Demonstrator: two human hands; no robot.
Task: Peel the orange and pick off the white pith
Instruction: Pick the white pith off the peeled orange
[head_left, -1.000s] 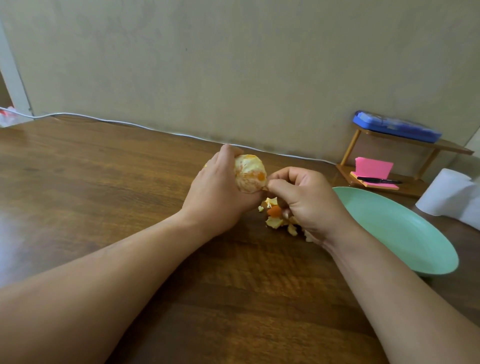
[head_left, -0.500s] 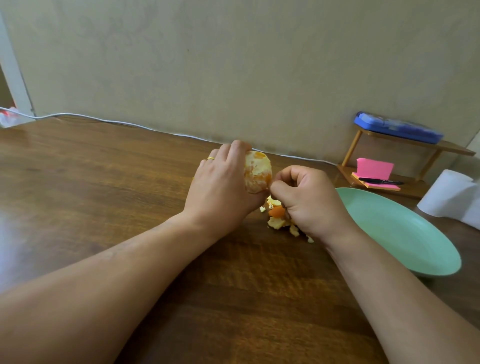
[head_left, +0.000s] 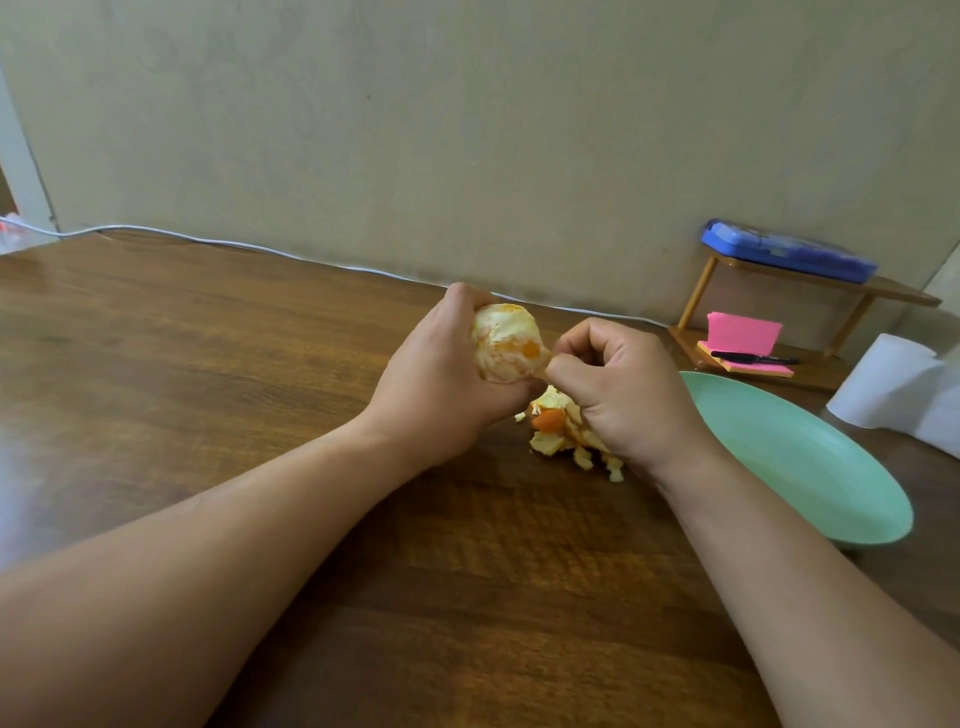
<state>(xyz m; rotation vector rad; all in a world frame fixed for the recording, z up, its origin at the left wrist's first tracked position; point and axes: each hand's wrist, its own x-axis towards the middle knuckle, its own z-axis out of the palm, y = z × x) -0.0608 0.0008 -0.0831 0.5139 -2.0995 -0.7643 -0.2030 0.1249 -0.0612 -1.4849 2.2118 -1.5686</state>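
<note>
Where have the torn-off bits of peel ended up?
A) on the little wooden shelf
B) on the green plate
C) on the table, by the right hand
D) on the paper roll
C: the peel scraps lie heaped on the table, partly under the right hand, left of the plate; that hand pinches a strip on the orange, which the left hand grips.

Home: wooden table (head_left: 208, 364), small desk shelf (head_left: 883, 293).
</note>
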